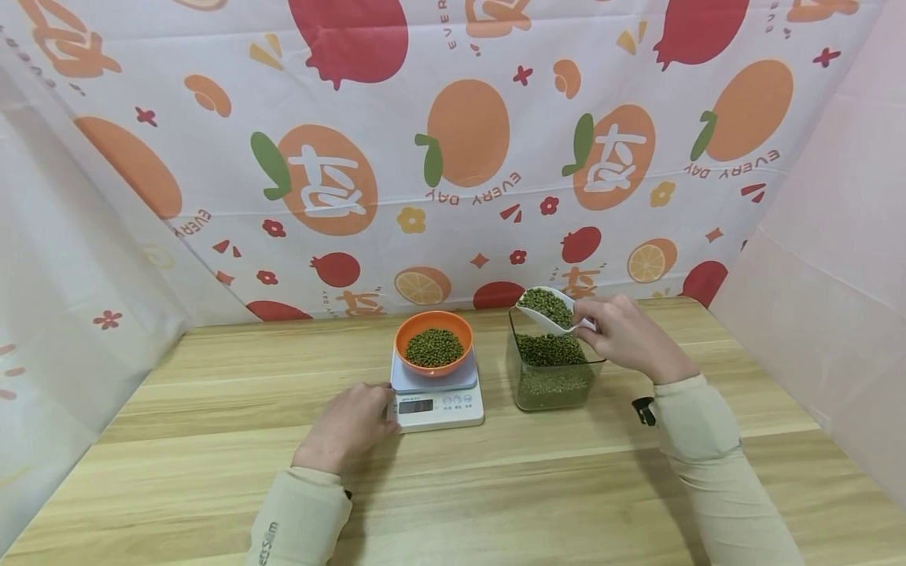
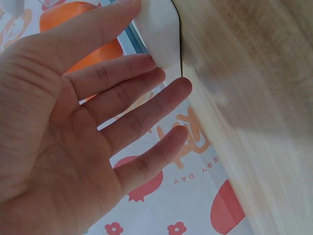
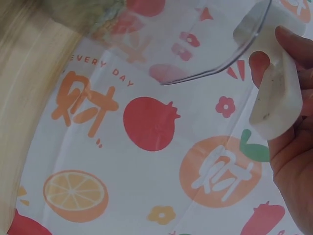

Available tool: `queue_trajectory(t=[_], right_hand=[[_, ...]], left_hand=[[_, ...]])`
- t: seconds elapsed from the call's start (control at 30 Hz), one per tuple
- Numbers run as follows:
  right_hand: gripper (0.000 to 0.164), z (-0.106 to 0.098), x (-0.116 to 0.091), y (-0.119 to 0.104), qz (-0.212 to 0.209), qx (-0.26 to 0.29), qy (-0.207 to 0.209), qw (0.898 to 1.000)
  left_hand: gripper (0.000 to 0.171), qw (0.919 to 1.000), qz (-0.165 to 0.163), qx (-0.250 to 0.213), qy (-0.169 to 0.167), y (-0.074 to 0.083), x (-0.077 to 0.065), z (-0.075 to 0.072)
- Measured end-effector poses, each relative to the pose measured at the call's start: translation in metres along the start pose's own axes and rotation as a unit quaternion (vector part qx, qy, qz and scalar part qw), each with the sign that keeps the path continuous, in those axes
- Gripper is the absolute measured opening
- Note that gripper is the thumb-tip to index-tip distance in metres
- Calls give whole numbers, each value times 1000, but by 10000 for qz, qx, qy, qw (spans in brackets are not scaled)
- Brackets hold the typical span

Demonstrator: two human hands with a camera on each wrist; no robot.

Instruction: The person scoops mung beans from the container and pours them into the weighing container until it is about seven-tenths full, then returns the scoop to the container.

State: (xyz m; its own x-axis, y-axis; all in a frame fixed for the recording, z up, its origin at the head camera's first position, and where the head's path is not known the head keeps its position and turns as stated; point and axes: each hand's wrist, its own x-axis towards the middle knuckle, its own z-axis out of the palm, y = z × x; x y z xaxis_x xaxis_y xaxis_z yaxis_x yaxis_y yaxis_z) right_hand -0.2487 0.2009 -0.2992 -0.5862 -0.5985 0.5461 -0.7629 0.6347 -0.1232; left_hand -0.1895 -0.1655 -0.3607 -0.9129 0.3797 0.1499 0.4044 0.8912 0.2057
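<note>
A white scoop (image 1: 548,321) heaped with green mung beans (image 1: 543,305) is held over the rim of a clear container (image 1: 555,401). My right hand (image 1: 630,334) grips its handle (image 3: 279,98) with curled fingers. The container holds more mung beans (image 1: 552,351). My left hand (image 1: 350,420) rests at the left side of a white kitchen scale (image 1: 442,417), its fingers (image 2: 142,117) extended and spread, fingertips right at the scale's edge. On the scale's platform sits an orange bowl (image 1: 434,317) with mung beans (image 1: 435,347) inside. The digits on the display (image 1: 415,406) are too small to read.
All of this stands on a wooden table (image 1: 495,495). Behind it hangs a white fruit-print cloth (image 1: 396,110), with pale curtains (image 1: 828,299) at both sides. A small black clip (image 1: 643,410) shows by the right sleeve.
</note>
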Motion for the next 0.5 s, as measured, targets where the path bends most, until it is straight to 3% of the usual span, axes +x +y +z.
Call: queue_trajectory(t=[0.5], right_hand=[[20,0,10,-6,-109,-72,42,9999]], left_hand=[[23,10000,24,34,22,1,0,-1]])
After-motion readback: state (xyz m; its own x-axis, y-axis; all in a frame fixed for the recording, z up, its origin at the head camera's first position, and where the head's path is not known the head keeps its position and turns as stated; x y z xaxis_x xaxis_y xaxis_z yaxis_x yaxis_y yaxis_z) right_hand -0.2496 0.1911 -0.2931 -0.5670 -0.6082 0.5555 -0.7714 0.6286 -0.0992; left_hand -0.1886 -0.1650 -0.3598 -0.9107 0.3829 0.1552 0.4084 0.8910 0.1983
